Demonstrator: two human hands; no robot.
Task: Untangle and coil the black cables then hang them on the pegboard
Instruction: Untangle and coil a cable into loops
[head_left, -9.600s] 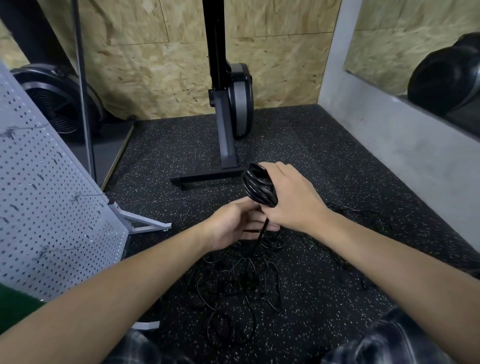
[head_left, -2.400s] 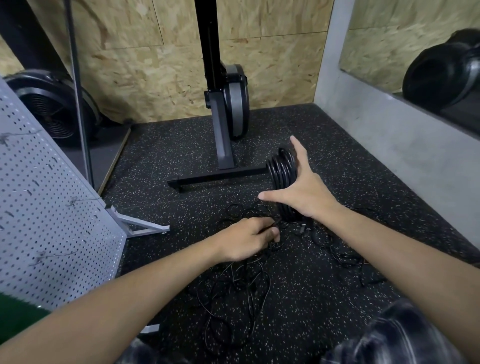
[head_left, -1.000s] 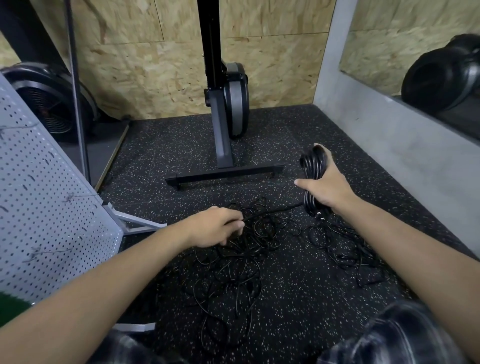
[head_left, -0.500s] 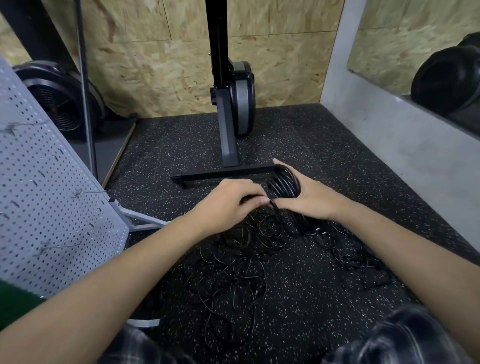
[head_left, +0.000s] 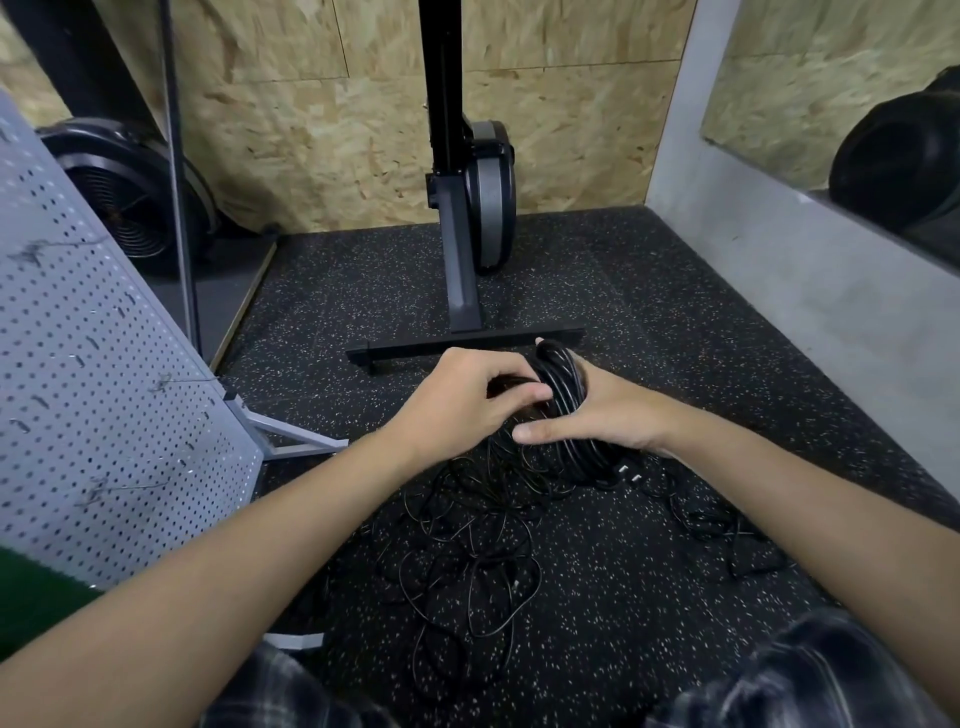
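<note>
My right hand (head_left: 602, 415) holds a thick coil of black cable (head_left: 563, 384), with the loops wound round its palm and the thumb pointing left. My left hand (head_left: 462, 400) is curled against the coil's left side and pinches a strand there. A plug end (head_left: 631, 474) hangs below the coil. A loose tangle of thin black cable (head_left: 467, 545) lies on the speckled floor beneath both hands. The grey pegboard (head_left: 93, 415) stands tilted at the left, with wire hooks on it.
A black machine stand (head_left: 462, 291) with a flat foot bar sits just beyond the hands. A fan (head_left: 130, 208) stands at the back left behind a thin pole. A grey wall (head_left: 831, 322) runs along the right. More cable (head_left: 727, 530) lies at the right.
My right hand with the coil swung out to the right and came back to the middle. My left hand rose from the floor tangle and met the coil.
</note>
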